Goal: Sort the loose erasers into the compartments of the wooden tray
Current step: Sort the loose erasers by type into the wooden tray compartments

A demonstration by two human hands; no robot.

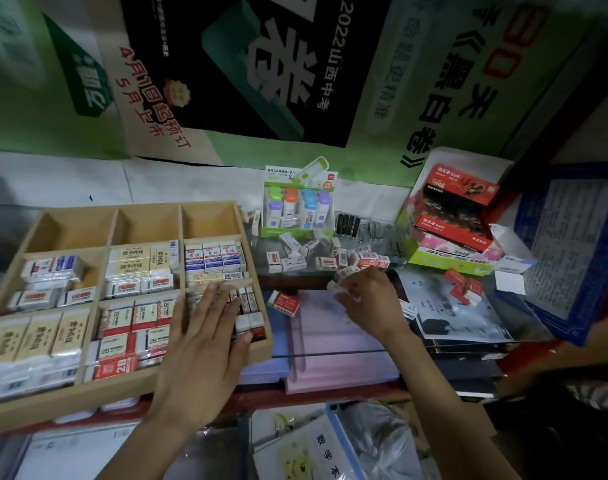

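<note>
The wooden tray (257, 271) lies at the left, its compartments holding rows of boxed erasers; the three back compartments hold nothing. My left hand (205, 334) rests flat, fingers spread, over the tray's front right compartment, on small erasers standing there. My right hand (368, 299) is to the right of the tray, fingers closed on several small white-and-red erasers (345, 275). A pile of loose erasers (309, 254) lies behind it. One red eraser (284, 303) lies alone between the tray and my right hand.
A green display box of coloured sharpener-erasers (295, 209) stands behind the pile. Red and green cartons (451, 230) are stacked at the right, with several red erasers (463, 284) in front. Pink and purple paper pads (330, 355) lie under my right arm. Posters cover the back wall.
</note>
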